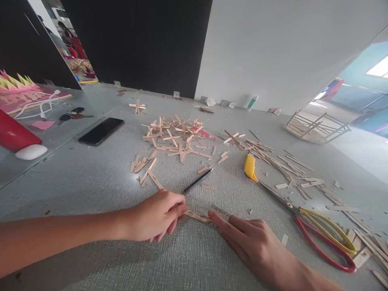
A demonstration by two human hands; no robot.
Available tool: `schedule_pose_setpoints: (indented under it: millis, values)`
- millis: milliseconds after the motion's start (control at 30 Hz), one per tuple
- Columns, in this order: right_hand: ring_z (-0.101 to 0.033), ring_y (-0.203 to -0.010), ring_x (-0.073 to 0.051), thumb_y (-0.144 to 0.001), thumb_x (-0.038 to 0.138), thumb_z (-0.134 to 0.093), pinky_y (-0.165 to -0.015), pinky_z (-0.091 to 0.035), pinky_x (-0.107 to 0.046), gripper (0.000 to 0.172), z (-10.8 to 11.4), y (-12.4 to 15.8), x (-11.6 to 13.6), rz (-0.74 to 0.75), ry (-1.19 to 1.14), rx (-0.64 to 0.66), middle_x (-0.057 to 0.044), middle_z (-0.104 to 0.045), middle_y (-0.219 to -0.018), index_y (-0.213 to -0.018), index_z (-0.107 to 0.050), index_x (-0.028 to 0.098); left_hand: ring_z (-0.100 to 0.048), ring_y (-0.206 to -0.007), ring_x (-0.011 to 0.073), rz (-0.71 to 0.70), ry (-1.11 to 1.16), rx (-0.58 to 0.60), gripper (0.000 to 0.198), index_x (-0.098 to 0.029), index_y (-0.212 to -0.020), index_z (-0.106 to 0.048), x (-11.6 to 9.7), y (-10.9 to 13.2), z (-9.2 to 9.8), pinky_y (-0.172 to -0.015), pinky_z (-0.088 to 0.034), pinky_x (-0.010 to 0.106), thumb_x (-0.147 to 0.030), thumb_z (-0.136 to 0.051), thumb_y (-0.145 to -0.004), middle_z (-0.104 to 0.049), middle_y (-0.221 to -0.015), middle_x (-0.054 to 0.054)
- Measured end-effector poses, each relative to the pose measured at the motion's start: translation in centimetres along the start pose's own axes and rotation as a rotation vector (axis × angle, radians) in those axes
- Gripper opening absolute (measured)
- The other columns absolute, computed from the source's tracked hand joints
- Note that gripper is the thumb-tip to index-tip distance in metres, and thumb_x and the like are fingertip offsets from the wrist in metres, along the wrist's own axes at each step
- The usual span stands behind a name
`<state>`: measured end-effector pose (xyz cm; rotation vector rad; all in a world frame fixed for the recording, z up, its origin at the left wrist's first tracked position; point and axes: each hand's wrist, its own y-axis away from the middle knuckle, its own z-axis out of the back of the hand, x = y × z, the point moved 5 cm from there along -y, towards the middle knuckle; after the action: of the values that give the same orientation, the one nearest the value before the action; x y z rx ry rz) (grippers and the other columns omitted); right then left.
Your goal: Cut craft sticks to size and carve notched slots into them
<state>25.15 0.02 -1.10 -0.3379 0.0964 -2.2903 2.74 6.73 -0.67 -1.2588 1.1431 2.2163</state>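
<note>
My left hand [157,216] rests on the grey table with its fingers curled, pinching one end of a thin wooden stick [197,217] that lies flat. My right hand [251,240] lies flat beside it, fingers stretched out, with the index fingertip touching the stick's other end. A black pen [197,181] lies just beyond the stick. A second short wooden piece [220,210] sits close to my right fingertips.
A heap of wooden sticks [177,139] fills the middle of the table, with more strewn to the right. Scissors with red and yellow handles [321,232], a yellow cutter [249,166], a black phone [101,131] and a stick frame [315,126] lie around.
</note>
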Motion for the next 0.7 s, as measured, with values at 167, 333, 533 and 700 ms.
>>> schedule_pose_setpoints:
  millis: [167, 333, 533, 700]
  values:
    - [-0.053, -0.054, -0.015, -0.110, 0.013, -0.033, -0.048, -0.039, -0.031, 0.048, 0.4, -0.1, 0.3, 0.016, 0.000, 0.000, 0.000, -0.056, -0.077, -0.158, -0.034, 0.013, -0.044, -0.035, 0.0061, -0.003, -0.013, 0.002, 0.031, -0.020, -0.083, -0.052, 0.1, 0.0, 0.0, -0.028, -0.035, 0.012, -0.041, -0.041, -0.104, -0.055, -0.060, -0.004]
    - [-0.054, -0.054, -0.016, -0.111, 0.014, -0.031, -0.048, -0.040, -0.032, 0.047, 0.2, 0.0, 0.2, 0.020, 0.001, -0.005, 0.000, -0.057, -0.078, -0.157, -0.034, 0.014, -0.043, -0.035, 0.0059, -0.012, -0.019, -0.004, 0.030, -0.021, -0.083, -0.053, 0.2, 0.0, 0.0, -0.028, -0.034, 0.011, -0.038, -0.040, -0.104, -0.055, -0.059, -0.004]
    - [-0.057, -0.054, -0.016, -0.111, 0.015, -0.024, -0.047, -0.042, -0.031, 0.047, 0.5, -0.6, 0.4, 0.027, 0.039, 0.000, -0.001, -0.058, -0.079, -0.157, -0.033, 0.011, -0.044, -0.035, 0.0064, -0.026, -0.026, -0.006, 0.034, -0.021, -0.082, -0.052, 0.5, 0.0, 0.0, -0.028, -0.035, 0.011, -0.042, -0.038, -0.105, -0.055, -0.059, -0.004]
    - [-0.057, -0.051, -0.016, -0.111, 0.016, -0.016, -0.044, -0.044, -0.030, 0.048, 1.2, -0.9, 1.3, 0.071, 0.099, -0.044, -0.001, -0.058, -0.075, -0.154, -0.035, 0.006, -0.044, -0.035, 0.0057, -0.072, -0.058, -0.015, 0.037, -0.020, -0.077, -0.050, 0.4, -0.1, -0.1, -0.031, -0.034, 0.012, -0.038, -0.037, -0.107, -0.053, -0.056, -0.005]
